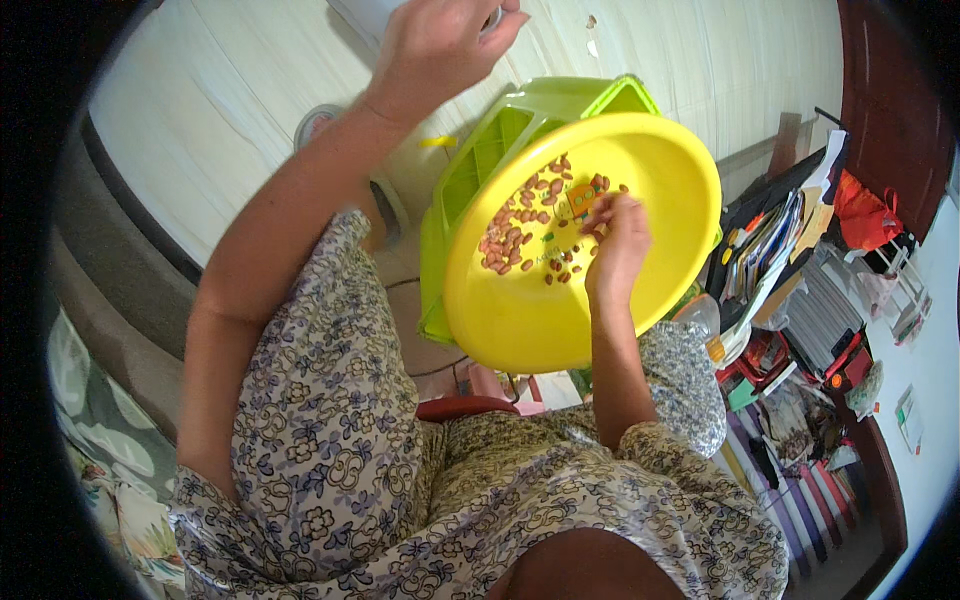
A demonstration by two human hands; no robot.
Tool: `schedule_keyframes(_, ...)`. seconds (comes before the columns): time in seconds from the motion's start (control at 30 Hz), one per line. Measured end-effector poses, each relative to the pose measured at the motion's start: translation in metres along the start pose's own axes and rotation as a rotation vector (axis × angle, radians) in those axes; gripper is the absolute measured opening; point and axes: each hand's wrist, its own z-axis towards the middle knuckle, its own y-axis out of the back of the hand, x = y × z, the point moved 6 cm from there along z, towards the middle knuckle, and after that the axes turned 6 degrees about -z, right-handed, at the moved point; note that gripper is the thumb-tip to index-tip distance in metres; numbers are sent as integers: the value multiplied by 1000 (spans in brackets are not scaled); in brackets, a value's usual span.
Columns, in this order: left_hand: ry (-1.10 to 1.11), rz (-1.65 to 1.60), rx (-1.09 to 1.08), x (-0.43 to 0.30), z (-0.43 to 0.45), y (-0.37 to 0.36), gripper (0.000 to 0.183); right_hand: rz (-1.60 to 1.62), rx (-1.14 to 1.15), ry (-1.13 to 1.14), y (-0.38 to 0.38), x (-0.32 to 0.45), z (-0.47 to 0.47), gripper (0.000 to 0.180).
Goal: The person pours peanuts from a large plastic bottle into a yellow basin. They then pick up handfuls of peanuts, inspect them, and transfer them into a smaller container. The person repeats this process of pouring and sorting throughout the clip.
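A yellow plastic basin (510, 322) rests on a lime green plastic stool or rack (480, 157). Reddish-brown peanuts (502, 247) lie in it, mostly on its left side, with a smaller, darker group (562, 268) near the middle. My right hand (622, 232) is inside the basin, fingertips bent down among the peanuts; blur hides whether one is between them. Raised at the top of the view, my left hand (450, 45) has its fingers curled by the rim of a pale container; what it grips is partly cut off.
On the right stand a stack of papers and folders (765, 240), a grey ribbed case (814, 307) and a red bag (862, 214). A red seat edge (465, 407) shows between my legs. Small scraps (592, 49) lie on the pale floor beyond the basin.
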Motion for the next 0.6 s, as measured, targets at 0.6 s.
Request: schedule_keyframes(0.6,-61,-94,61,-4,4,0,29,-302,-27,227,-14,-29,-13,20)
